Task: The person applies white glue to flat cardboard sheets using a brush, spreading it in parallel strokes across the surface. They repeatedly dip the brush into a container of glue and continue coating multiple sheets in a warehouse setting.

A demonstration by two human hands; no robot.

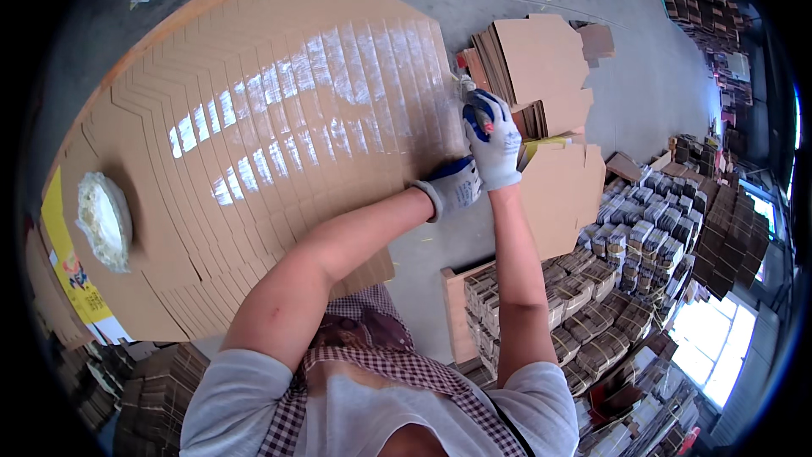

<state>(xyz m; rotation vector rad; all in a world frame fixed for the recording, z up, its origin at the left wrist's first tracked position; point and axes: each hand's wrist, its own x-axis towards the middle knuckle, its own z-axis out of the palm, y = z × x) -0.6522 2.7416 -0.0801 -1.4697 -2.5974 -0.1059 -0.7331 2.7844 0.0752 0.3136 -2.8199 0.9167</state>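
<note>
Fanned brown cardboard sheets (254,144) lie overlapped in a wide stack, their stepped edges streaked with a wet, glossy white coating. At the stack's right edge, my right hand (495,140), in a white glove with blue coating, is closed on a small tool (465,85) with a pale tip; the glove hides most of it. Just below, my left hand (457,186), gloved alike, lies bent at the wrist against the cardboard edge, and its fingers are mostly hidden. A bowl (124,211) crusted with white material sits on the cardboard at the left.
More cut cardboard sheets (541,68) are stacked right of my hands, with another cardboard pile (562,195) nearer. Tied cardboard bundles (592,296) fill the lower right. A wooden board edge (194,8) runs behind the fanned stack. Grey concrete floor (643,93) shows beyond.
</note>
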